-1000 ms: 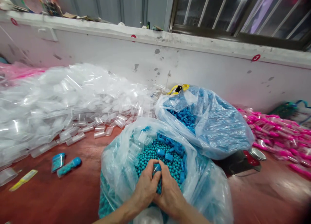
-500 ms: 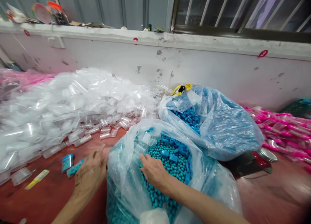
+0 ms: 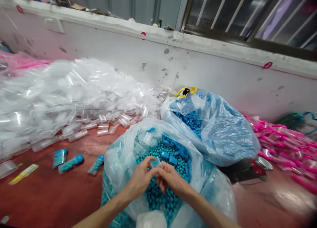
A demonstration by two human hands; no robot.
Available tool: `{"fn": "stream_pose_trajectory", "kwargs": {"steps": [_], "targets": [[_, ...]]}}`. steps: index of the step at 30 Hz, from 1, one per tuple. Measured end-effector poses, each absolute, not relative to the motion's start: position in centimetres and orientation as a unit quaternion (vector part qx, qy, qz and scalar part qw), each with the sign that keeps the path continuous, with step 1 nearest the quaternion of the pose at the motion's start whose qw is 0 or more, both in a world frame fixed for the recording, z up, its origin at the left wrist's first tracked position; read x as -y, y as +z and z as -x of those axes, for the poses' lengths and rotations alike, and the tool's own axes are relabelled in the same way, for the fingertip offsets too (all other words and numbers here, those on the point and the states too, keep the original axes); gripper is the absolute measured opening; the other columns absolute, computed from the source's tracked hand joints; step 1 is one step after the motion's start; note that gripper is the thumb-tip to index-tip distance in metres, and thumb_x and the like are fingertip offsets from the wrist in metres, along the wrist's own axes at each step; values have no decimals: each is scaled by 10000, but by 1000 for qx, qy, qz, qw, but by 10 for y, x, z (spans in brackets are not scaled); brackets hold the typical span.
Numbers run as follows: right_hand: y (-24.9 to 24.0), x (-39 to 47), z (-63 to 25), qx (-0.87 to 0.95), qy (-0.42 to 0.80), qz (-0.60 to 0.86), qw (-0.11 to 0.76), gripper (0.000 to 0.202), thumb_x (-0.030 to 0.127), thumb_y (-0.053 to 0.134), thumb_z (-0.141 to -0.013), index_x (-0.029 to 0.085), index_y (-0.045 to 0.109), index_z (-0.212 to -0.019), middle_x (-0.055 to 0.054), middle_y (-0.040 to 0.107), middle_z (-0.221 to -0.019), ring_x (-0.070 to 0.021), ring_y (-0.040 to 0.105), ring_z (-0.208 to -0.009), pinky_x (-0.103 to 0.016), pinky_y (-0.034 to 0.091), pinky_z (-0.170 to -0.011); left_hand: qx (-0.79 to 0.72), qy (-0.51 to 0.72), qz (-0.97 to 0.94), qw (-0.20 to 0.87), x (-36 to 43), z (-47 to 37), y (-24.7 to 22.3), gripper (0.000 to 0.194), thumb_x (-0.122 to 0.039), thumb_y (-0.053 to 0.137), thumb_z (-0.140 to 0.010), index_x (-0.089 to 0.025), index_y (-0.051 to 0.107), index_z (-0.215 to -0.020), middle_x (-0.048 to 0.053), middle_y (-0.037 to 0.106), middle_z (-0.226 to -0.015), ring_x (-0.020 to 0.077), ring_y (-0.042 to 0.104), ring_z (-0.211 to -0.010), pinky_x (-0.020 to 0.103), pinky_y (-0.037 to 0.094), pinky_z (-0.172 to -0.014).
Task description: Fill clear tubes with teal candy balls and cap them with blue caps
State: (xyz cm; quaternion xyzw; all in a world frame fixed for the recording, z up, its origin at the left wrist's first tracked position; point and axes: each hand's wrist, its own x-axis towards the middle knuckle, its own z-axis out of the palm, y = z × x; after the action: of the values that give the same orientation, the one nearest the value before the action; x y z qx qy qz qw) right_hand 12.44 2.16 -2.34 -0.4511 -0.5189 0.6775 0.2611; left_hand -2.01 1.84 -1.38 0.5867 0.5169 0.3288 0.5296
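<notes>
A small clear plastic container point(image 3: 156, 162) is pinched between my two hands, above an open bag point(image 3: 116, 155) of turquoise beads point(image 3: 170, 196). My left hand point(image 3: 140, 177) has thumb and forefinger on the container's left side. From the right, my right hand point(image 3: 170, 178) grips it with curled fingers. Blue caps point(image 3: 182, 152) lie on the beads, along with a few clear empty containers point(image 3: 141, 148) at the bag's left side. Three bead-filled containers with blue caps rest on the red table: one upright-looking point(image 3: 59, 158), one lying flat point(image 3: 70, 164), another beside the bag point(image 3: 96, 164).
A large heap of clear containers point(image 3: 74, 92) covers the back left. Behind the bead bag sits another bag point(image 3: 223, 129) with blue caps. Pink packaged items point(image 3: 284, 142) are piled right, near a dark object with a round metal top point(image 3: 264, 163). A yellow strip point(image 3: 23, 174) lies left.
My left hand has moved right from the table, uncovering a filled container beside the bag. It now meets my right hand over the beads at a clear container. The view has tilted.
</notes>
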Motion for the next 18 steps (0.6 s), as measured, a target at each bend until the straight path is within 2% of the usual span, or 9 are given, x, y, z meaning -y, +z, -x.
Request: {"fn": "stream_pose_trajectory", "kwargs": {"steps": [2,4,7,10,14,16,18], "targets": [[-22,-15,-135,476,723,421,270,324,471,528,-728,179,414,-812,57,536,-606,-33,420,-338,-144,343,-316,-489,328,-549,593,-21,12,-18,244,-312,473,-712,-168,453,-909,-59,472,-575,89,464,-443,204,364,-420],[-21,-11,-143,442,765,382,272,344,469,555,-717,175,427,-841,33,561,-679,-35,457,-370,-153,380,-338,-485,336,-499,635,-20,6,-23,331,-345,504,-676,-175,400,-940,-88,439,-528,84,437,-382,193,330,-363],[-22,-9,-146,420,778,372,282,387,524,536,-717,157,439,-793,12,565,-669,-49,505,-394,-160,402,-353,-503,376,-453,633,-16,-1,-29,509,-400,532,-646,-161,332,-1048,-109,421,-494,86,421,-355,187,314,-337],[-27,-6,-140,427,765,399,270,445,583,517,-690,149,441,-753,11,562,-611,-60,511,-377,-161,395,-339,-553,373,-417,617,-12,-7,-30,520,-420,512,-651,-139,340,-1054,-108,414,-470,88,416,-352,183,298,-329],[-32,-2,-135,470,725,461,203,412,583,409,-733,172,408,-759,27,560,-534,-72,473,-316,-164,341,-303,-592,313,-415,616,-12,-8,-26,320,-347,467,-674,-159,398,-924,-75,462,-522,97,476,-421,176,332,-348],[-30,-1,-139,525,671,502,148,323,496,381,-777,177,420,-741,32,555,-508,-69,439,-299,-167,315,-311,-599,259,-459,603,-16,-6,-25,167,-280,418,-688,-174,420,-816,-61,470,-540,105,512,-461,183,370,-376],[-22,-2,-149,607,574,535,130,225,373,386,-803,173,467,-737,26,573,-531,-70,452,-342,-177,327,-365,-608,199,-522,565,-25,-1,-24,88,-230,399,-679,-182,438,-742,-56,465,-513,121,527,-462,201,387,-395]]}}
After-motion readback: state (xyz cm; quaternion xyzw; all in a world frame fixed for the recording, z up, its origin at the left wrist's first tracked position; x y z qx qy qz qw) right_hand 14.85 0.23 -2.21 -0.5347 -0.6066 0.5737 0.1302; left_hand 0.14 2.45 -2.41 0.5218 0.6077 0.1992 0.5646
